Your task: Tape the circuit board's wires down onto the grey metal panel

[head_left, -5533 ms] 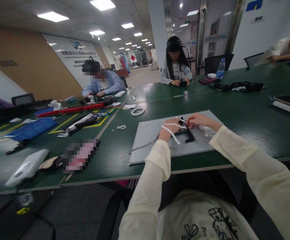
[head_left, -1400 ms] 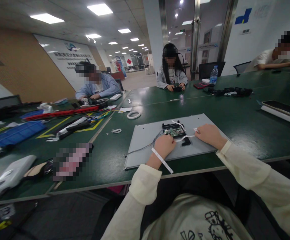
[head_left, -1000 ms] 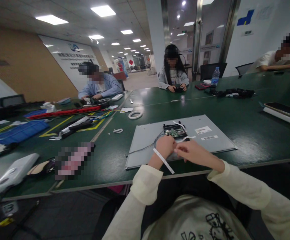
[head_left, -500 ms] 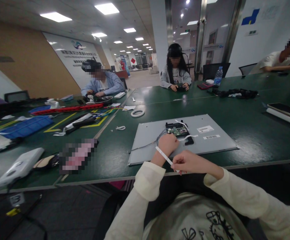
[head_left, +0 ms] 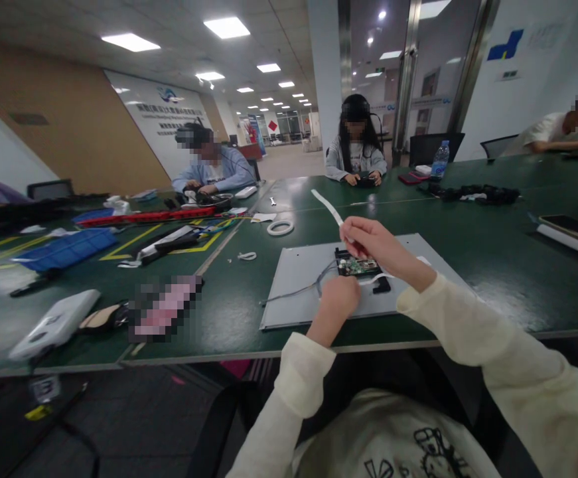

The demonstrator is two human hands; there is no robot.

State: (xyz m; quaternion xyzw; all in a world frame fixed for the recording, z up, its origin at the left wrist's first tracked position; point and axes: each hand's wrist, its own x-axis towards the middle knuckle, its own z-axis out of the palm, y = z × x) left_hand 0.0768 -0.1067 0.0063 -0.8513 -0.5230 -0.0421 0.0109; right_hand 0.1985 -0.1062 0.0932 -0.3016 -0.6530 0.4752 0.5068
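Observation:
A grey metal panel (head_left: 298, 272) lies flat on the green table (head_left: 492, 252) in front of me. A small circuit board (head_left: 357, 265) in a black bracket sits on its middle, with grey wires running off to the left. My left hand (head_left: 339, 295) rests as a fist on the panel just in front of the board; what its fingers hold is hidden. My right hand (head_left: 368, 240) is raised above the board and pinches one end of a white flat ribbon strip (head_left: 327, 206), which sticks up and to the left.
A roll of white tape (head_left: 280, 228) lies beyond the panel. Left are a blue tray (head_left: 67, 247), a red bar (head_left: 144, 216) and a white device (head_left: 54, 324). Three people sit at the far side. A bottle (head_left: 440, 159), black gear (head_left: 478, 193) and a tablet (head_left: 572, 228) lie right.
My right hand took the white strip from near my left wrist and lifted it up above the circuit board. My left hand stayed on the panel.

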